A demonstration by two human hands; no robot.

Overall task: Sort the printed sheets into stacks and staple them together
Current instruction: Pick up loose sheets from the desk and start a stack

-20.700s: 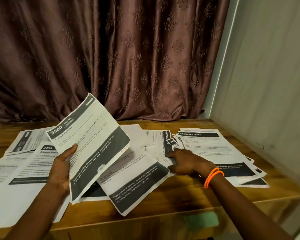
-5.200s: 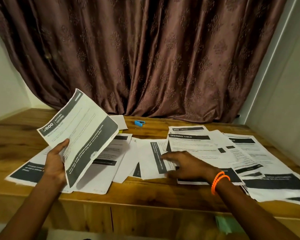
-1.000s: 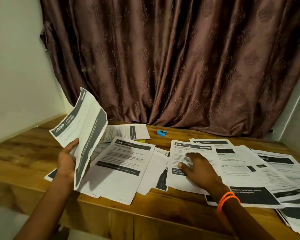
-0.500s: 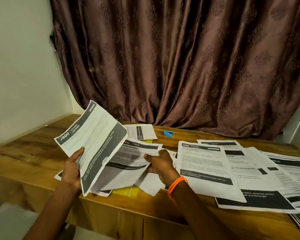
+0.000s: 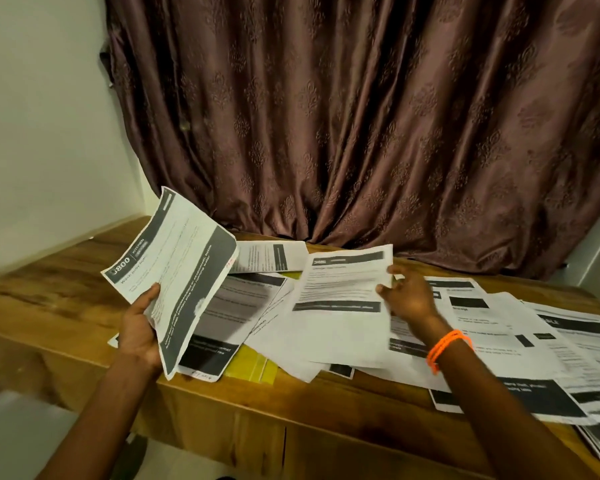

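My left hand [image 5: 140, 323] grips a bundle of printed sheets [image 5: 177, 271] headed "3800", held upright above the table's left part. My right hand [image 5: 407, 296], with an orange band on the wrist, pinches the right edge of a single printed sheet [image 5: 340, 306] and holds it lifted over the middle of the pile. Several more printed sheets [image 5: 520, 334] with dark header bars lie spread over the right half of the wooden table [image 5: 59, 299]. One sheet [image 5: 271, 258] lies at the back by the curtain. The stapler is hidden.
A yellow sheet or folder [image 5: 253, 367] pokes out from under the papers near the table's front edge. A brown patterned curtain [image 5: 361, 116] hangs behind the table. A white wall [image 5: 42, 116] stands to the left. Bare wood shows at the left of the table.
My right hand has picked a sheet from the middle pile and carried it up and to the right. The blue stapler at the back is now covered. My left hand still holds its bundle.
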